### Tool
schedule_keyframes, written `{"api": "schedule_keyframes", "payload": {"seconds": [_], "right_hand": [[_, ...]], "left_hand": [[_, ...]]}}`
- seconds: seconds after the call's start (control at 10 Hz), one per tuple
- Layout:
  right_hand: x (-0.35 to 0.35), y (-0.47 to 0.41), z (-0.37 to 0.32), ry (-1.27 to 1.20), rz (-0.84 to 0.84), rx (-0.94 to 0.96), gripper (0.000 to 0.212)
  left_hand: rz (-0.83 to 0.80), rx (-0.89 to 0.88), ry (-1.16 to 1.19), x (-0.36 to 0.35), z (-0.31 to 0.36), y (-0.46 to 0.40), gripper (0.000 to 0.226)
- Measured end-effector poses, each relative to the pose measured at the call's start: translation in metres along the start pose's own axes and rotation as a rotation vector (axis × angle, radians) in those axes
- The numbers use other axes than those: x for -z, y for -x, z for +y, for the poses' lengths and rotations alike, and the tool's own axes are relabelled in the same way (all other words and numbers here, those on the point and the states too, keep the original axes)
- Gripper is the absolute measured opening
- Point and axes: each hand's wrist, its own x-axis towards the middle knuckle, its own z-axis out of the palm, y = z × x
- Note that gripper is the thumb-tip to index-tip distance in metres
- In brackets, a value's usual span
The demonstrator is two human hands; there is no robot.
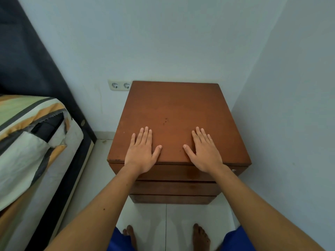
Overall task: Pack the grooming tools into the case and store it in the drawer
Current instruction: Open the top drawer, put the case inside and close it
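Drawer fronts on the brown wooden cabinet: three stacked, all pushed shut, contents hidden. Case and grooming tools: none visible anywhere in the head view.

Head view, looking down. Cabinet stands in a room corner against pale walls; its top carries only the two hands and a few small dark specks near the centre. Left hand lies flat, palm down, fingers spread, near the front edge, left of centre. Right hand lies the same way, right of centre. Hands are apart from each other, with bare wood between the thumbs; neither grips anything. Both wrists cross the front edge and cover parts of the top drawer front.

Surroundings: double wall socket just beside the cabinet's rear left corner, its right end cut off by the cabinet. Bed with striped bedding on the left, separated from the cabinet by a strip of white tiled floor. Dark curtain hangs behind the bed. Bare feet and blue shorts at the lower edge, partly cropped.

Small metallic spot at the top drawer's right end; too small to identify.
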Motion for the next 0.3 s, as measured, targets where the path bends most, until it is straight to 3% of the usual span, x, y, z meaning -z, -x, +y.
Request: {"api": "schedule_keyframes", "payload": {"seconds": [0.2, 0.3], "right_hand": [[0.029, 0.019, 0.001, -0.215, -0.076, 0.028, 0.06], [0.056, 0.048, -0.003, -0.222, -0.258, 0.065, 0.06]], "left_hand": [[-0.006, -0.005, -0.006, 0.002, 0.0, 0.001, 0.082], [0.001, 0.006, 0.009, 0.005, 0.002, 0.005, 0.082]]}}
